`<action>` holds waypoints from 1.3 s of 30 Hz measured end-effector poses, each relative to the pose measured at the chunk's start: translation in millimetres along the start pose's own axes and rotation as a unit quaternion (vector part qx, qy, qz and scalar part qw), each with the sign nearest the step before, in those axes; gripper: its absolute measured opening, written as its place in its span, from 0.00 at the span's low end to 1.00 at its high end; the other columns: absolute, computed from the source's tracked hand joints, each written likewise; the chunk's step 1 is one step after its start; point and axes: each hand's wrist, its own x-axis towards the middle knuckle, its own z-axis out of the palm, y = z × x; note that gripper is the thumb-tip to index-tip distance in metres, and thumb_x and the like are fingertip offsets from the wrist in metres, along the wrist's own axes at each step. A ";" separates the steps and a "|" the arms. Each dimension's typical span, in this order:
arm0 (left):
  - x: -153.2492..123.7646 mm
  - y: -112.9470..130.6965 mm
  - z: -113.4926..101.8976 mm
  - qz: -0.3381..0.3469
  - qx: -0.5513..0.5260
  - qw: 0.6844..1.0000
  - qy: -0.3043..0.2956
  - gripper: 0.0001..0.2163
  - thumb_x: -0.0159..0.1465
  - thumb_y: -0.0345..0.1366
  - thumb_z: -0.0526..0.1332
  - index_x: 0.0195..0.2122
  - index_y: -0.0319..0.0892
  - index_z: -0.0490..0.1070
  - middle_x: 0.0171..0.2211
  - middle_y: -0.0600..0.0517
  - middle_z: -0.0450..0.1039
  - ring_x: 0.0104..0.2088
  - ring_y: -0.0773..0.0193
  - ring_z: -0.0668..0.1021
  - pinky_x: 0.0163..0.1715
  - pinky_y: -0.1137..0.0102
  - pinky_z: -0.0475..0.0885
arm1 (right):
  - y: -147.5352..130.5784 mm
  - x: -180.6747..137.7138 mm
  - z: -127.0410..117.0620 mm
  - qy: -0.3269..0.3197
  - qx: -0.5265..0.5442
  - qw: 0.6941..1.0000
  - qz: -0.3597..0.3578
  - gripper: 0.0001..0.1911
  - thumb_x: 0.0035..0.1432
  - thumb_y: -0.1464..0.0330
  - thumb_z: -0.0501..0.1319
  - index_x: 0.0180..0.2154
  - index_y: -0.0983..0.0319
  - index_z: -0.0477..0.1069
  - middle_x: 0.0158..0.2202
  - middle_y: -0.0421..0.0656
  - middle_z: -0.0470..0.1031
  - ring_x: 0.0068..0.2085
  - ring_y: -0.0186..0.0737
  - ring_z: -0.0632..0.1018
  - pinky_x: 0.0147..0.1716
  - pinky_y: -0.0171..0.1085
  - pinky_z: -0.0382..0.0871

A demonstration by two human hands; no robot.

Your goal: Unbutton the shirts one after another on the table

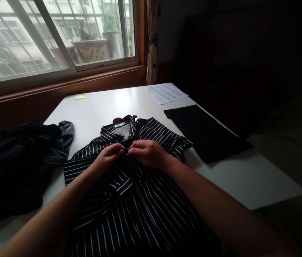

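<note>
A black shirt with white stripes (151,200) lies spread on the white table (108,101), its collar toward the window and its lower part toward me. My left hand (110,153) and my right hand (148,151) meet over the front below the collar. Both have their fingers pinched on a small dark bit of the shirt's front between them; whether a button is there is too dark to make out. One cuff shows just below my hands. A pale label sits inside the open collar.
Dark blue clothing (25,160) is heaped at the table's left edge. A flat, folded black cloth (206,132) lies to the right. Printed papers (167,93) and a yellow sticky note (80,96) rest at the far side, below the window (60,39).
</note>
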 end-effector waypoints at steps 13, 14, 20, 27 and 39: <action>-1.2 10.1 0.3 -0.007 0.012 1.000 -0.025 0.11 0.66 0.44 0.61 0.37 0.41 0.73 0.33 0.53 0.72 0.35 0.64 0.72 0.38 0.71 0.68 | -4.3 0.0 3.9 0.064 -0.053 0.993 -0.084 0.10 0.70 0.74 0.53 0.43 0.59 0.72 0.40 0.42 0.76 0.39 0.36 0.74 0.41 0.38 0.70; -0.8 10.2 0.7 -0.012 0.011 1.000 -0.022 0.11 0.66 0.44 0.61 0.37 0.41 0.73 0.33 0.53 0.71 0.35 0.64 0.72 0.38 0.71 0.67 | -5.9 0.6 4.2 0.064 -0.052 0.992 -0.090 0.10 0.69 0.74 0.53 0.43 0.59 0.72 0.40 0.42 0.76 0.39 0.36 0.74 0.41 0.39 0.70; -0.8 6.6 1.1 -0.044 -0.027 0.998 0.043 0.12 0.65 0.46 0.62 0.35 0.42 0.71 0.30 0.56 0.67 0.32 0.66 0.69 0.33 0.73 0.65 | -6.1 0.8 1.2 0.128 0.066 0.989 -0.020 0.06 0.68 0.71 0.57 0.44 0.58 0.71 0.38 0.41 0.75 0.38 0.36 0.75 0.39 0.38 0.72; -0.7 1.0 0.3 -0.078 -0.116 0.988 0.070 0.13 0.64 0.47 0.64 0.35 0.42 0.70 0.27 0.57 0.63 0.27 0.69 0.65 0.27 0.75 0.60 | 6.7 -6.6 -17.2 0.224 0.211 0.942 0.134 0.12 0.69 0.65 0.55 0.32 0.60 0.71 0.28 0.39 0.72 0.30 0.34 0.73 0.34 0.37 0.70; -1.4 3.4 0.1 -0.046 -0.095 0.992 0.075 0.12 0.63 0.46 0.65 0.37 0.42 0.73 0.31 0.55 0.67 0.31 0.67 0.68 0.31 0.73 0.64 | 15.6 -4.0 -1.8 0.127 0.196 0.962 0.144 0.10 0.62 0.67 0.62 0.46 0.57 0.74 0.47 0.43 0.73 0.33 0.33 0.73 0.36 0.38 0.73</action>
